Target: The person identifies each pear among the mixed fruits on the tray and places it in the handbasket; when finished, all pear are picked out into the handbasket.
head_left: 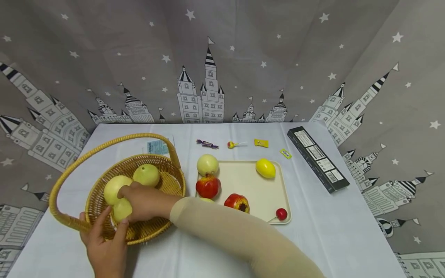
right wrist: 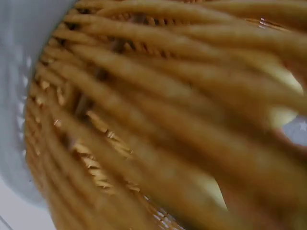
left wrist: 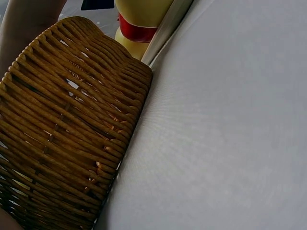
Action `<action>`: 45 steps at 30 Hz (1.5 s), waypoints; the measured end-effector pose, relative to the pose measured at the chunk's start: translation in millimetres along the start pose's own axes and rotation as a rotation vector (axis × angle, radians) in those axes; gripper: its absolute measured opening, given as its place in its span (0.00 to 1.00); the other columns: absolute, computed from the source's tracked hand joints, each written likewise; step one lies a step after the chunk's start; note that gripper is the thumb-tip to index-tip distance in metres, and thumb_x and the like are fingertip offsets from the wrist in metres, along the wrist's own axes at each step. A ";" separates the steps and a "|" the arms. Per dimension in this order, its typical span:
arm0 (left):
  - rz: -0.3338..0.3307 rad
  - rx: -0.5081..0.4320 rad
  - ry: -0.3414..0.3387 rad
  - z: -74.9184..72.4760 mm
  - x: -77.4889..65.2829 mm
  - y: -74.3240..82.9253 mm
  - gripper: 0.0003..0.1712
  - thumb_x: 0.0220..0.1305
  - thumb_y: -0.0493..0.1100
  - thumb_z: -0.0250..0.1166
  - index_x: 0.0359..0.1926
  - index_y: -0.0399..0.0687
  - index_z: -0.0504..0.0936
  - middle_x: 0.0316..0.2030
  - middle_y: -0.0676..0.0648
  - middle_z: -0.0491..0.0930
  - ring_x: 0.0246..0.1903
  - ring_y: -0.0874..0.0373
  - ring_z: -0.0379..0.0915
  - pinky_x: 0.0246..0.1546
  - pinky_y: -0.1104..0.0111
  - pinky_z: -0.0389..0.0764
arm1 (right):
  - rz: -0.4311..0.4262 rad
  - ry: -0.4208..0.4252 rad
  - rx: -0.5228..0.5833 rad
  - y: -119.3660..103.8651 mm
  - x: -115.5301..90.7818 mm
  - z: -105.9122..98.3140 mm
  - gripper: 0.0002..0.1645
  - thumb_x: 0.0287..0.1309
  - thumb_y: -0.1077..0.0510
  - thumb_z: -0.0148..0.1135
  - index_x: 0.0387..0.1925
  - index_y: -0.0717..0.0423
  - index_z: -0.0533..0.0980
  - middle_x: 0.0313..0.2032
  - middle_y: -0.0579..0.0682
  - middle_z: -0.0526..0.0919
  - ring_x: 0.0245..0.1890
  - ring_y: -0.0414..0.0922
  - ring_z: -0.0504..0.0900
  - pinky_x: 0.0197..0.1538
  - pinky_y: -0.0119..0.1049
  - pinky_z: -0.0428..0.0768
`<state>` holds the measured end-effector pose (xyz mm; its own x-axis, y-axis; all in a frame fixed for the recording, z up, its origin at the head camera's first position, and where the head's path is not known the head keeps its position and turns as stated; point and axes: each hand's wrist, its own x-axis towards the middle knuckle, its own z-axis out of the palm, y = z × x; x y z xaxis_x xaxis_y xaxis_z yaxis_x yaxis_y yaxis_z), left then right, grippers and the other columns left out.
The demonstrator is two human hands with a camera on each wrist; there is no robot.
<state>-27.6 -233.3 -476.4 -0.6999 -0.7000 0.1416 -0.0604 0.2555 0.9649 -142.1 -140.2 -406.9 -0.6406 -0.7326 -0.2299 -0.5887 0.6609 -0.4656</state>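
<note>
A wicker basket (head_left: 142, 240) with a tall handle stands at the left of the table. My left hand (head_left: 107, 249) holds its near-left rim, fingers spread beside the foot of the handle. My right hand (head_left: 147, 200) reaches down into the basket and grips a pale green round fruit (head_left: 122, 209). Right against that hand lies a yellowish round fruit (head_left: 116, 189), and behind it a green round fruit (head_left: 146, 175). In the left wrist view the basket's woven side (left wrist: 72, 120) covers what the hands do. Blurred weave (right wrist: 158, 105) fills the right wrist view.
Right of the basket, a cream tray (head_left: 240, 173) holds a lemon (head_left: 265, 168), red fruits (head_left: 208, 186), a pale fruit (head_left: 207, 164) and a red lollipop (head_left: 281, 214). Wrapped sweets (head_left: 261, 143) lie behind it. A black box (head_left: 318, 159) is at the right, a printed card (head_left: 158, 147) behind the basket.
</note>
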 end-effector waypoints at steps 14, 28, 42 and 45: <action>-0.018 0.000 0.003 1.3 -2.1 0.7 0.29 0.56 0.33 0.69 0.61 0.49 0.78 0.74 0.54 0.40 0.69 0.66 0.39 0.69 0.71 0.44 | -0.271 0.147 0.152 63.0 -66.0 -64.7 0.25 0.61 0.43 0.62 0.57 0.47 0.74 0.50 0.34 0.75 0.49 0.29 0.71 0.51 0.17 0.66; 0.022 0.035 -0.005 -3.2 1.8 -2.3 0.29 0.56 0.34 0.69 0.60 0.50 0.79 0.74 0.53 0.41 0.70 0.67 0.35 0.68 0.73 0.42 | -0.170 0.295 0.241 192.6 -96.9 -71.6 0.29 0.60 0.48 0.64 0.63 0.40 0.71 0.65 0.39 0.66 0.68 0.39 0.59 0.69 0.44 0.57; -0.023 0.060 -0.033 -1.6 0.0 1.4 0.29 0.59 0.37 0.69 0.62 0.53 0.77 0.74 0.55 0.38 0.71 0.68 0.32 0.69 0.71 0.40 | -0.140 0.298 0.254 225.7 -98.0 -48.8 0.18 0.66 0.49 0.56 0.56 0.43 0.76 0.64 0.45 0.61 0.64 0.42 0.60 0.66 0.43 0.63; -0.018 0.060 -0.029 -3.0 0.1 0.9 0.28 0.59 0.37 0.69 0.62 0.53 0.77 0.74 0.55 0.38 0.71 0.68 0.32 0.69 0.71 0.40 | -0.115 0.304 0.269 227.6 -98.9 -47.2 0.18 0.67 0.50 0.55 0.56 0.42 0.76 0.61 0.45 0.60 0.61 0.42 0.62 0.64 0.43 0.65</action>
<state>-25.6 -235.1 -474.9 -0.7187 -0.6855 0.1166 -0.1154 0.2830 0.9521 -236.0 90.3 -449.8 -0.7184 -0.6910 0.0802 -0.5406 0.4821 -0.6895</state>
